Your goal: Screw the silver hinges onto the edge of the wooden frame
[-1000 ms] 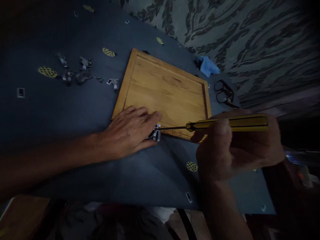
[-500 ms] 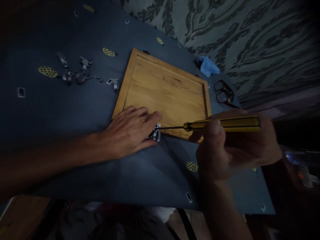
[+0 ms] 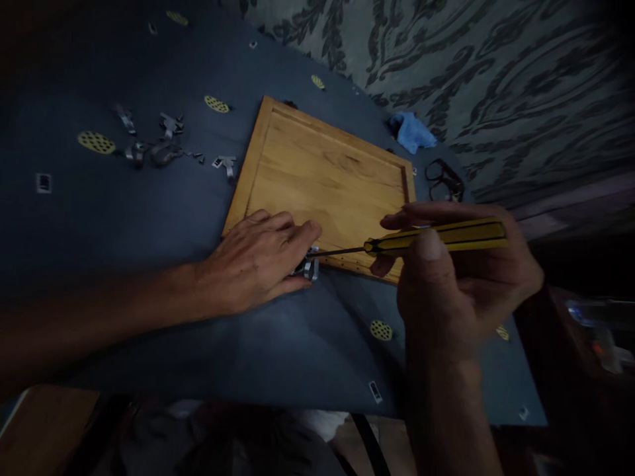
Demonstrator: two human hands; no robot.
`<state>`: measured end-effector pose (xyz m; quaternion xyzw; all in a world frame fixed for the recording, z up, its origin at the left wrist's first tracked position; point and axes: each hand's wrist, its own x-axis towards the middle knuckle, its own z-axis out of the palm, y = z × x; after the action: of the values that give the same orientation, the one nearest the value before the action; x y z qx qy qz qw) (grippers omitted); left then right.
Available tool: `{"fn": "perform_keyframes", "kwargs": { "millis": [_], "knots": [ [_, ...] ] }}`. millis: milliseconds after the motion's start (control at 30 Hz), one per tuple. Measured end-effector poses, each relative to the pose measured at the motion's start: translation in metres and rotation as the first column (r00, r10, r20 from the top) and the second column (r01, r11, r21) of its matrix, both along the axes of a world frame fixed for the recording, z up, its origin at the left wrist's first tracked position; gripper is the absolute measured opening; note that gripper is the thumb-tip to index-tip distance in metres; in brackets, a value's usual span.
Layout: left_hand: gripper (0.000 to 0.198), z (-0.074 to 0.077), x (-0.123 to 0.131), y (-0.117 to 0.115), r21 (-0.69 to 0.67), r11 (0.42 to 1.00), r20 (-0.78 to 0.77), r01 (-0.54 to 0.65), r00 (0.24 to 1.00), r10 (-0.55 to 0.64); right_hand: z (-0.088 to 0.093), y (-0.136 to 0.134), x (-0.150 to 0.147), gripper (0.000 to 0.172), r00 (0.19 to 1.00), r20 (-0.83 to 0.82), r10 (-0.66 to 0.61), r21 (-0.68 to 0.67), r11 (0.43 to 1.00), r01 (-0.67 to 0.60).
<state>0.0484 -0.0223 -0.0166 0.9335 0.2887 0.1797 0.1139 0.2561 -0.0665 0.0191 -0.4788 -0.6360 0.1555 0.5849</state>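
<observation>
A wooden panel (image 3: 327,172) with a raised frame lies on the table. At its near edge my left hand (image 3: 262,261) rests partly on the wood, its thumb and fingers closed around a small shiny metal hinge (image 3: 311,270) that is mostly covered. My right hand (image 3: 466,277) grips the yellow handle of a screwdriver (image 3: 441,238). The thin shaft points left, and its tip meets the hinge beside my left thumb; the exact contact point is too small to make out. A row of small dark holes runs along the panel's near edge.
Several loose metal hinges (image 3: 166,152) and small screws (image 3: 199,158) lie left of the panel on the dark blue tablecloth (image 3: 198,357). A blue cloth (image 3: 413,132) and dark-framed glasses (image 3: 445,182) lie at the right, near the patterned wall (image 3: 446,59).
My right hand has turned, with its fingers raised and more spread around the screwdriver handle, whose end has tipped slightly upward. My left hand and the panel stay put.
</observation>
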Motion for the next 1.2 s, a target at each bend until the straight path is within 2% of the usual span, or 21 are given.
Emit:
{"fn": "perform_keyframes", "kwargs": {
  "millis": [167,267,433,667,733,800,867,933,1033,1100,1200],
  "knots": [
    [0.043,0.0,0.001,0.0,0.003,1.0,0.004,-0.004,1.0,0.004,0.006,-0.003,0.004,0.015,0.985,-0.081,0.153,-0.12,0.979,-0.162],
    [0.043,-0.002,0.001,0.0,0.012,1.0,0.013,-0.008,1.0,0.008,0.007,-0.004,0.003,0.014,0.984,-0.089,0.152,-0.129,0.978,-0.163],
    [0.043,-0.002,0.0,0.0,0.034,0.999,0.018,-0.006,1.0,0.005,0.003,-0.005,-0.004,0.007,0.998,-0.03,0.059,-0.036,0.998,-0.06],
    [0.041,0.0,0.001,0.0,0.023,1.0,0.012,-0.017,1.0,0.017,-0.012,-0.004,-0.012,0.014,0.992,0.067,-0.111,0.168,0.981,0.098],
    [0.042,-0.001,0.001,0.0,0.019,1.0,0.012,-0.018,1.0,0.018,-0.013,-0.001,-0.015,0.016,0.983,0.004,-0.186,0.208,0.961,0.181],
    [0.043,-0.002,0.0,-0.001,0.022,1.0,0.019,-0.011,1.0,0.011,-0.009,0.002,-0.019,0.026,0.958,-0.118,-0.262,0.268,0.92,0.285],
    [0.043,-0.002,0.0,-0.001,0.021,1.0,0.025,-0.005,1.0,0.004,-0.004,0.004,-0.021,0.031,0.938,-0.193,-0.288,0.333,0.88,0.339],
    [0.042,-0.003,0.0,-0.001,0.015,1.0,0.026,-0.005,1.0,0.005,-0.001,0.003,-0.02,0.027,0.951,-0.176,-0.254,0.297,0.907,0.298],
    [0.043,-0.002,0.0,0.0,0.008,1.0,0.022,-0.014,1.0,0.014,-0.003,0.0,-0.016,0.02,0.985,-0.082,-0.155,0.191,0.967,0.168],
    [0.043,-0.001,0.0,0.0,0.007,1.0,0.012,-0.01,1.0,0.01,-0.007,-0.002,-0.014,0.017,0.99,-0.028,-0.139,0.177,0.974,0.141],
    [0.041,0.0,0.0,0.0,0.016,1.0,0.004,-0.002,1.0,0.001,-0.01,-0.001,-0.013,0.015,0.985,0.006,-0.172,0.199,0.966,0.167]
  ]
}}
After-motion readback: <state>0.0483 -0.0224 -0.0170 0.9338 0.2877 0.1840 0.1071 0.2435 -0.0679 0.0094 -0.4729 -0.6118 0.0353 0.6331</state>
